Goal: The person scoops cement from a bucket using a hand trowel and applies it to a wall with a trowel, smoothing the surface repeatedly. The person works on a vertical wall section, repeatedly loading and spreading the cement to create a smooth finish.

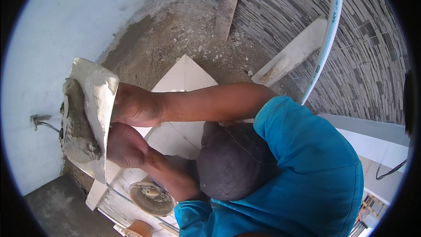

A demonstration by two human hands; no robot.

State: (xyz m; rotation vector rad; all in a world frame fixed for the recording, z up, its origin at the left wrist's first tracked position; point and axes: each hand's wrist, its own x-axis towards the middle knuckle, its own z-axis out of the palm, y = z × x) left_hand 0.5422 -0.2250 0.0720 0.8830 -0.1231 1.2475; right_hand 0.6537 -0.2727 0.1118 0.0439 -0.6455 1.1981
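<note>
A steel plastering trowel (100, 96), its plate tipped nearly upright and loaded with wet grey mortar (78, 120), is close to the pale wall (39, 61) on the left. My right hand (136, 105) is closed at the back of the plate, gripping it. My left hand (125, 147) is just below, also closed on the trowel; the fingers of both are partly hidden by it. Under my arms lie cream tiles (175, 140). A round bowl (140, 202) with mortar residue and a small tool in it sits below my left forearm.
Rubble-strewn ground (166, 35) lies beyond the tiles. Boards (227, 8) (298, 48) lean by the grey stone-patterned wall (359, 70). A white hose (328, 35) hangs at right. A cable (390, 171) is at far right, and an orange container (138, 228) at the bottom edge.
</note>
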